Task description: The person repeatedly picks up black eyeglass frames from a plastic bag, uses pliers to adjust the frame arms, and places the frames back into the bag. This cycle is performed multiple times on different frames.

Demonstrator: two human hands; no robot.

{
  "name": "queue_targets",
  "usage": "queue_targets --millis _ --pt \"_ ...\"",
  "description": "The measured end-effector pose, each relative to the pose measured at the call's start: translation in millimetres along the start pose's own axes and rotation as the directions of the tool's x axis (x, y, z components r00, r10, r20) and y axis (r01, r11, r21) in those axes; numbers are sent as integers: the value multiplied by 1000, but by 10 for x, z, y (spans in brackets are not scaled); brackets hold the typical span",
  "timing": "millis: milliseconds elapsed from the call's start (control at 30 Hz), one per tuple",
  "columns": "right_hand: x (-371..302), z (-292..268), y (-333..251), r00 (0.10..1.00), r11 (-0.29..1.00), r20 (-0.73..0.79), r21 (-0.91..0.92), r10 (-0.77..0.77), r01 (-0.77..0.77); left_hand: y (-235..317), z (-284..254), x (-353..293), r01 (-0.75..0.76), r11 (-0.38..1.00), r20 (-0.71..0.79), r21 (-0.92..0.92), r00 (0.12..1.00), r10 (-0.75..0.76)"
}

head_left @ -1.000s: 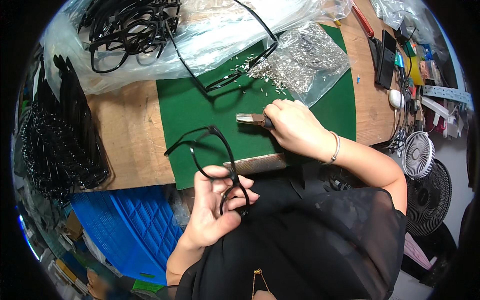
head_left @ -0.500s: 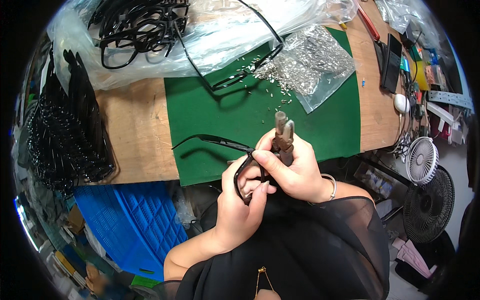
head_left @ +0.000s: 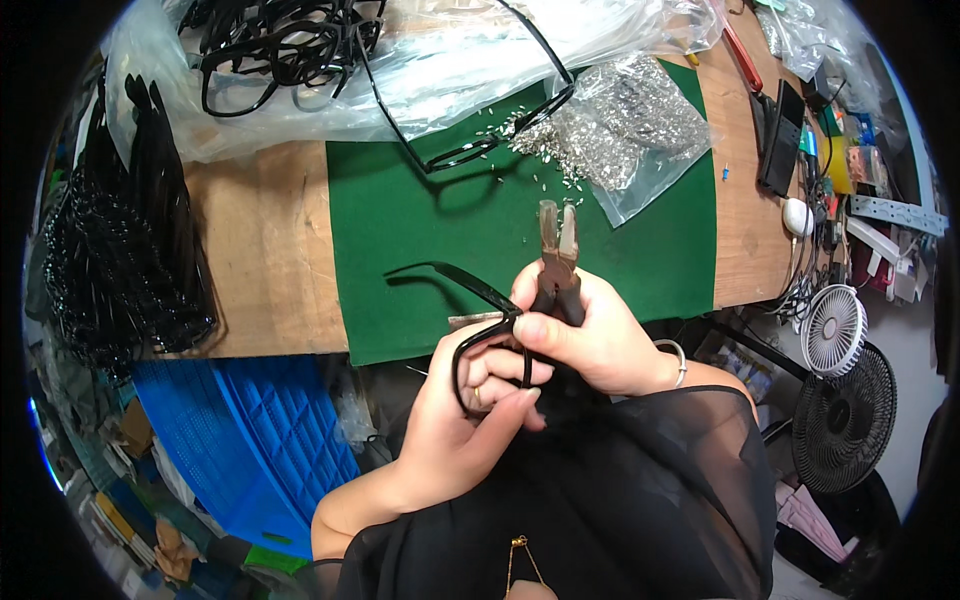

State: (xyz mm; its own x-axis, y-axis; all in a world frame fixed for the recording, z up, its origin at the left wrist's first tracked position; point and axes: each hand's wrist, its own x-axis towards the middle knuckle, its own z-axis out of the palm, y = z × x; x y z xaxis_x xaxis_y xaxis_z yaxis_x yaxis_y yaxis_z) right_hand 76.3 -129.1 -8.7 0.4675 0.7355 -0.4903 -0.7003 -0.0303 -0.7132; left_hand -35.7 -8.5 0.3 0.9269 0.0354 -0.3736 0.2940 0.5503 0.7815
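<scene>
My left hand (head_left: 440, 425) is closed around the front of a black eyeglass frame (head_left: 470, 284); one temple arm sticks out to the left over the green mat (head_left: 430, 225). In my right hand (head_left: 610, 345) is a pair of pliers (head_left: 558, 272) with worn metal jaws pointing away from me, slightly apart. The right thumb presses near the frame's hinge corner, and the fingertips there hide the joint. A thin metal strip (head_left: 475, 320) shows beside the frame at the mat's near edge. Farther up the mat lies a second black eyeglass frame (head_left: 460, 157).
Small silvery metal pieces (head_left: 545, 143) spill from a clear bag (head_left: 640, 130). Black frames (head_left: 285, 60) lie heaped on plastic sheeting, with a stack of black temple arms (head_left: 130, 240) at left. A phone (head_left: 782, 138), cables and fans (head_left: 835, 330) stand right; a blue crate (head_left: 250, 430) sits below left.
The pliers have turned more upright, and their jaws show farther apart. The held frame has shifted slightly, its temple arm swinging to the right. My view has moved a little.
</scene>
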Motion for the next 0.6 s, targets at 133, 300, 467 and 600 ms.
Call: queue_targets --millis 133,300,467,600 --pt "-89 -190 -49 973 785 159 -575 -169 230 158 -67 -207 52 997 20 53 998 -54" --pt "-80 -217 -122 874 424 478 -776 -88 467 142 -58 -291 44 992 -12 121 999 -43" --pt "3 -207 -250 790 304 609 -740 -74 600 112 -3 -352 18 936 -67 351 998 6" --pt "55 -227 -267 737 215 670 -710 -90 671 171 20 -315 -119 736 3 666 988 157"
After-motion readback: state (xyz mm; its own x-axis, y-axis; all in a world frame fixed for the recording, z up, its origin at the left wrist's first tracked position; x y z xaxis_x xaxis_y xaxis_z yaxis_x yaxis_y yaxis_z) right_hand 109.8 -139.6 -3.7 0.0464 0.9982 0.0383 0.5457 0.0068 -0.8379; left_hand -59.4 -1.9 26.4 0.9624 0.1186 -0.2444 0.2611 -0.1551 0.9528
